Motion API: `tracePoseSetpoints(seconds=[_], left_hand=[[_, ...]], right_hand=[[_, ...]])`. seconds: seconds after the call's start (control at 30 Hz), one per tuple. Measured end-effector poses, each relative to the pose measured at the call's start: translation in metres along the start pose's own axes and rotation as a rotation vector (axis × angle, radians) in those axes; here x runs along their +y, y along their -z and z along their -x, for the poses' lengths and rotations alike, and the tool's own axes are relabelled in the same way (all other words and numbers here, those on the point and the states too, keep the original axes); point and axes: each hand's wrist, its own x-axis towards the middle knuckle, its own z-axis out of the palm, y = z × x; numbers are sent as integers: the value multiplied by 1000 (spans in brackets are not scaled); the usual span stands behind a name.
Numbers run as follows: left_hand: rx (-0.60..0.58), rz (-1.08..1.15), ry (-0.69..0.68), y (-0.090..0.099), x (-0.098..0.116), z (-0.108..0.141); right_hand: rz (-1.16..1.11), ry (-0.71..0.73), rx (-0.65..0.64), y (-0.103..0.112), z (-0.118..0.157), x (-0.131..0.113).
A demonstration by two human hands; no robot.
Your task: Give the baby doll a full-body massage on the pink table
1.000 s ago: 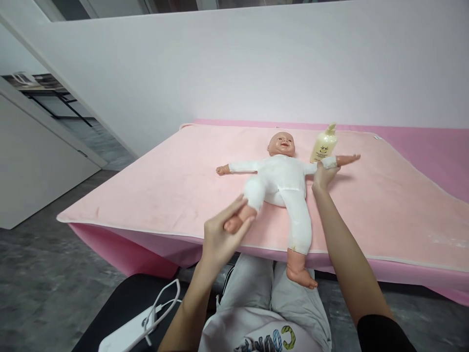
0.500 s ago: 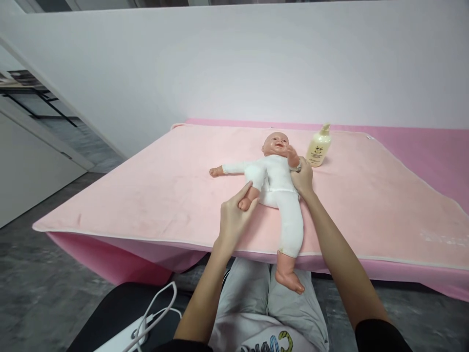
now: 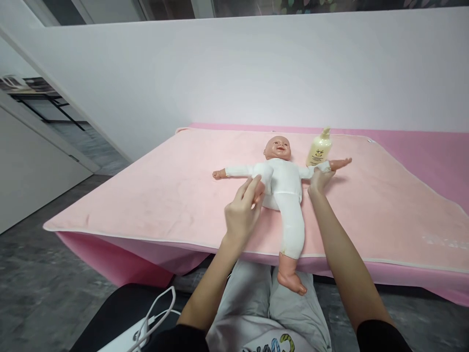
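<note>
Head view: left hand [image 3: 240, 215] grips doll foot [image 3: 259, 189], right hand [image 3: 318, 182] doll arm [image 3: 324, 166].

It looks like a baby-care practice room. A doll [image 3: 287, 177] and pump bottle [image 3: 319, 148] share the pink-draped tabletop [image 3: 154, 195].

A pink-draped table [image 3: 425, 161] bore a paler, white-edged mat [image 3: 164, 195], with the darker drape showing along the back and right. On the mat, a doll [image 3: 287, 176] lay face up, one foot past the front edge; a bottle [image 3: 318, 150] stood just behind its outstretched arm.
</note>
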Motion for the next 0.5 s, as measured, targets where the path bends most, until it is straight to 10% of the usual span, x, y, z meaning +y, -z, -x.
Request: tracePoseSetpoints(seconds=[0.07,0.23,0.5], left_hand=[[-87,15,19,-27,-5,-14],[-110,-40,-61,-53,-5,-5],[-93,-16,-173,-52,-3,8]], right_hand=[[77,76,-14,-4,10,-11],[353,541,-531,-13,31,-33],[424,555,-489,-8,29,-33]])
